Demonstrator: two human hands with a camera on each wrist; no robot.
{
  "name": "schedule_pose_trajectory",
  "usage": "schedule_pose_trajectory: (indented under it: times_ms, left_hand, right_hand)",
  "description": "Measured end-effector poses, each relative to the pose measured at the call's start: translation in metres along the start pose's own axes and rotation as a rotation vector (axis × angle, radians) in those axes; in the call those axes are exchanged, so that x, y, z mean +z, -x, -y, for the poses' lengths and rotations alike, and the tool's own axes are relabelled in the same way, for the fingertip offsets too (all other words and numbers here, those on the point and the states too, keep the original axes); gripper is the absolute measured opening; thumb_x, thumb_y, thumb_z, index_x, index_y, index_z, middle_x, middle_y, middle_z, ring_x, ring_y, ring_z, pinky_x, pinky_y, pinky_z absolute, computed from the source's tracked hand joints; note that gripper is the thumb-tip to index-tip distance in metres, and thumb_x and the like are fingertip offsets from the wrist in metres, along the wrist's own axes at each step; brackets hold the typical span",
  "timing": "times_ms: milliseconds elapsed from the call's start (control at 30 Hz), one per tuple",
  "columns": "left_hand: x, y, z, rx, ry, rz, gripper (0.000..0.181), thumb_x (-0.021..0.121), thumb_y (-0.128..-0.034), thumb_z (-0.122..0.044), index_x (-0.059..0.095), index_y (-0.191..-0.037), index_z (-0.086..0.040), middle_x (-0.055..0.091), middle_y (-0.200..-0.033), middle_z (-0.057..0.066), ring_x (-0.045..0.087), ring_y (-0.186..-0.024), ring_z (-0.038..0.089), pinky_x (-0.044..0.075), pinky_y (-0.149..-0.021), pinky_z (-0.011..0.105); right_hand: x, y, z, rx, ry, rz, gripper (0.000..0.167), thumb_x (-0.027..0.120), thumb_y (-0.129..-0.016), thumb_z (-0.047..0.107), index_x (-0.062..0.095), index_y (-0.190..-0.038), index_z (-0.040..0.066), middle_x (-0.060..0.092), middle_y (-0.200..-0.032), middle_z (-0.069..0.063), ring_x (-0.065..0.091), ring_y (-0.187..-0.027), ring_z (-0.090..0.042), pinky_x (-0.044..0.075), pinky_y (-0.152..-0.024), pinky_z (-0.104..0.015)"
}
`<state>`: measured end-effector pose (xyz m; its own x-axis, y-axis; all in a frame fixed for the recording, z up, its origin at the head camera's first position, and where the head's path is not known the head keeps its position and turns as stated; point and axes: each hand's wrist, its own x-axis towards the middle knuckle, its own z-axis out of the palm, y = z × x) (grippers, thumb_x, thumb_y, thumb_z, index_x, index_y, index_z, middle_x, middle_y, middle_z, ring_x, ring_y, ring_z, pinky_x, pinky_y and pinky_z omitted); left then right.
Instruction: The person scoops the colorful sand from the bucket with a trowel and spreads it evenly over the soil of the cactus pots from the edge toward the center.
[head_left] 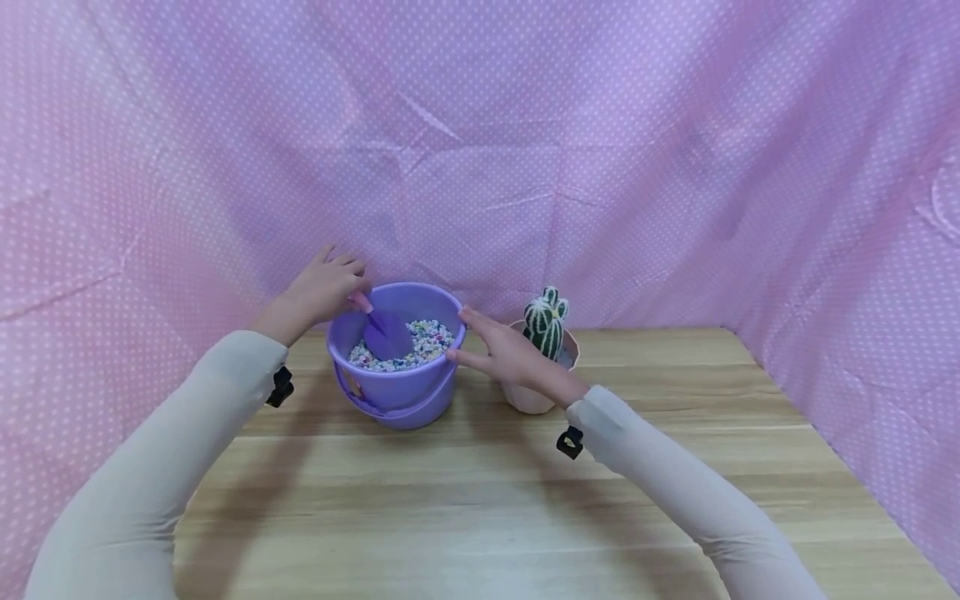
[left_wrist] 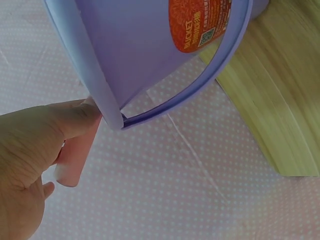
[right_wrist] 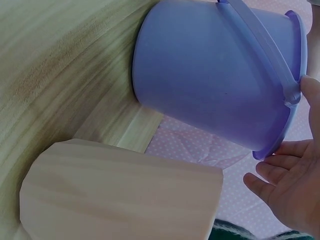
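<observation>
A purple bucket stands on the wooden table, partly filled with small multicoloured beads. My left hand is at its far-left rim and grips the pink handle of a toy shovel, whose purple blade tilts down into the beads. In the left wrist view the pink handle sticks out below that hand beside the rim. With thumb and fingers spread, my right hand touches the right rim of the bucket. Its fingers look mostly straight in the right wrist view.
Just right of the bucket, close under my right wrist, is a pale faceted pot holding a knitted green-and-white cactus. A pink polka-dot cloth hangs behind and beside the table. The bucket's carrying handle hangs down its front.
</observation>
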<state>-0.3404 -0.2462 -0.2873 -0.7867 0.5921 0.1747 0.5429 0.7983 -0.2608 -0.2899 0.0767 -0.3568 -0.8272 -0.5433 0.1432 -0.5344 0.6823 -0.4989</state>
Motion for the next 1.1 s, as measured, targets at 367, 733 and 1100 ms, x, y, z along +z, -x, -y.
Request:
schedule_pose_trajectory:
  times_ms: [367, 733, 1100]
  left_hand:
    - [-0.001, 0.002, -0.002, 0.001, -0.026, 0.060, 0.017, 0.084, -0.0811, -0.016, 0.079, -0.097, -0.013, 0.071, -0.100, 0.009, 0.064, -0.110, 0.038, 0.027, -0.118, 0.066]
    - [-0.015, -0.005, -0.007, -0.087, 0.077, 0.296, 0.009, 0.078, -0.0890, -0.020, 0.079, -0.095, -0.013, 0.077, -0.099, 0.008, 0.070, -0.096, 0.030, 0.041, -0.106, 0.064]
    - [-0.033, -0.005, -0.008, -0.119, 0.138, 0.446, 0.007, 0.078, -0.0899, -0.021, 0.080, -0.084, -0.019, 0.076, -0.086, -0.002, 0.069, -0.085, 0.022, 0.055, -0.088, 0.052]
  right_hand:
    - [0.003, 0.002, -0.001, -0.020, 0.015, -0.008, 0.088, 0.054, -0.096, 0.068, 0.028, -0.162, 0.015, 0.022, -0.169, -0.005, 0.034, -0.152, -0.028, 0.030, -0.123, -0.045]
    - [0.000, -0.002, -0.002, -0.038, 0.038, -0.014, 0.089, 0.054, -0.096, 0.067, 0.027, -0.162, 0.014, 0.025, -0.168, -0.008, 0.035, -0.151, -0.030, 0.032, -0.122, -0.046]
    - [0.000, 0.000, -0.001, -0.029, 0.031, -0.003, 0.088, 0.054, -0.096, 0.067, 0.028, -0.162, 0.015, 0.024, -0.168, -0.008, 0.034, -0.152, -0.030, 0.032, -0.122, -0.047]
